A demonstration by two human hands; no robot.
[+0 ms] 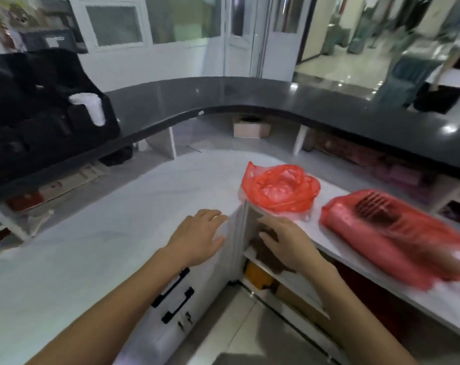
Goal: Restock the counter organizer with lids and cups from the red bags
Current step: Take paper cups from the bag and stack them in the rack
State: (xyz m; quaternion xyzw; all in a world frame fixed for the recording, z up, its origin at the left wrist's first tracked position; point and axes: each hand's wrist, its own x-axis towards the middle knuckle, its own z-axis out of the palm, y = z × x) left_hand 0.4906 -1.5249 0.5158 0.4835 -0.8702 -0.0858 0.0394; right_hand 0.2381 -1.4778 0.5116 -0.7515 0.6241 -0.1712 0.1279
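Observation:
Two red plastic bags lie on the white lower counter (118,206) to the right. The nearer bag (280,189) is open at the top with pale contents showing. The longer bag (392,233) lies on its side at the far right, something dark ribbed showing through it. A black counter organizer (39,114) stands on the dark upper counter at the far left, with a stack of white cups (90,106) in one slot. My left hand (199,237) hovers over the counter's edge, fingers spread and empty. My right hand (286,241) reaches forward just below the open bag, fingers relaxed and empty.
A curved dark upper counter (250,96) runs across the back. Below my hands are white cabinet doors with black handles (174,299) and open shelves (273,275) holding an orange item. A pale box (251,129) sits under the upper counter.

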